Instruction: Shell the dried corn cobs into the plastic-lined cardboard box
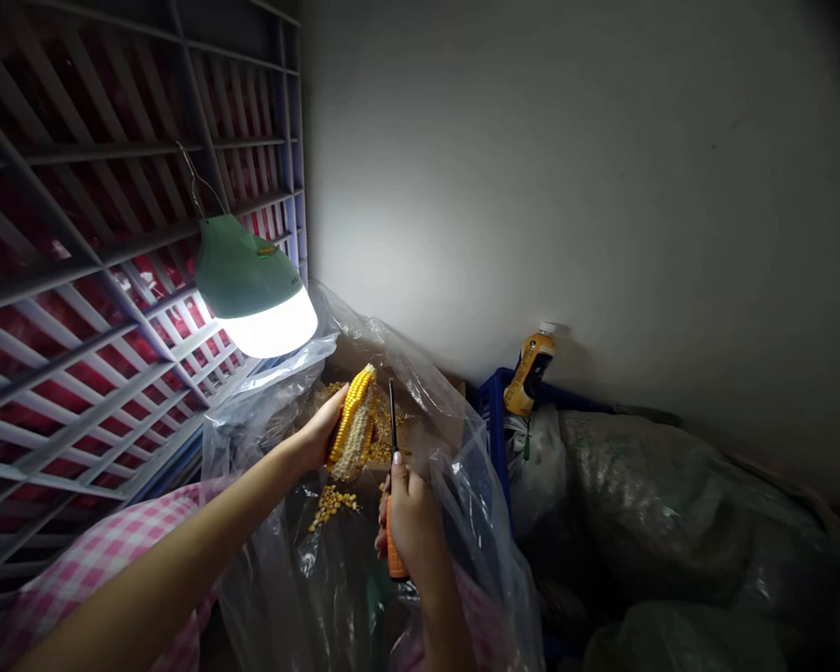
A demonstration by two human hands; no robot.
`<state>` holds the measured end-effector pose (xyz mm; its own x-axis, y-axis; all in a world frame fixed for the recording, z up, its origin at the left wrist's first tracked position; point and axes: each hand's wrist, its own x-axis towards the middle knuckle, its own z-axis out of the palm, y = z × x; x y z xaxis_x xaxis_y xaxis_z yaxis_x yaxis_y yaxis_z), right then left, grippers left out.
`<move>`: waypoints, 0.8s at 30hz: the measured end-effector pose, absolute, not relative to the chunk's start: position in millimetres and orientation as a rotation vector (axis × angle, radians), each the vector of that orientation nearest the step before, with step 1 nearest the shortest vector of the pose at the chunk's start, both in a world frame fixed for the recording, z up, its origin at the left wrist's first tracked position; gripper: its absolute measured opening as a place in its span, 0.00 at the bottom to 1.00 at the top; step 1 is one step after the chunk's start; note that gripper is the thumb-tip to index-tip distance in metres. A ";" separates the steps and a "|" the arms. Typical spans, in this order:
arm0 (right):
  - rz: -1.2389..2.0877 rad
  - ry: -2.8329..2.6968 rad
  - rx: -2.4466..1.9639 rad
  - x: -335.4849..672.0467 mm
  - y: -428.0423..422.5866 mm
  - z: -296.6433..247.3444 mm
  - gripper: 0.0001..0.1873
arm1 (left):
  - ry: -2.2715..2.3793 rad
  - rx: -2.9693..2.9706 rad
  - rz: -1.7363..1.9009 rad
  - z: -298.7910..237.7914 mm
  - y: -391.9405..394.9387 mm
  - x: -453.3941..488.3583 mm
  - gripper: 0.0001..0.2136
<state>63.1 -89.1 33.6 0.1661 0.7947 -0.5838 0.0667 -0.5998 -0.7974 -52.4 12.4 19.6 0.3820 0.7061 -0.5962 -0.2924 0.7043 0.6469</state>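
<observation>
My left hand point(322, 435) is closed around the left side of a corn cob point(354, 420), which stands tilted with its tip up. Yellow kernels cover part of the cob, and a pale stripped band runs down the side facing me. In my right hand point(412, 509) is a screwdriver point(393, 420) with an orange handle and a dark shaft pointing up. The shaft is just right of the cob, apart from it. Below them, loose corn kernels point(332, 504) lie on a clear plastic bag point(476, 467), with more kernels farther back inside it.
A lit green lamp point(248, 271) hangs by a wire hook on the slatted plastic crates point(98, 261) at left. On the right, a yellow bottle point(530, 369) leans at a blue crate point(494, 401), beside large stuffed sacks point(658, 504). A pale wall point(567, 168) stands behind.
</observation>
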 end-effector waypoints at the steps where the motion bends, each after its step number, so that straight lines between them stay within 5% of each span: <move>1: 1.478 -0.870 -1.842 64.7 -90.7 31.2 0.22 | 0.995 0.481 0.678 19.0 13.7 -52.0 0.19; 17: 1.668 -0.867 -1.784 62.6 -93.6 37.4 0.21 | 1.192 0.555 0.666 10.0 10.5 -45.5 0.28; 24: 2.100 -0.358 -1.093 59.3 -82.5 43.4 0.22 | 1.350 0.902 0.714 -6.8 11.4 -49.0 0.36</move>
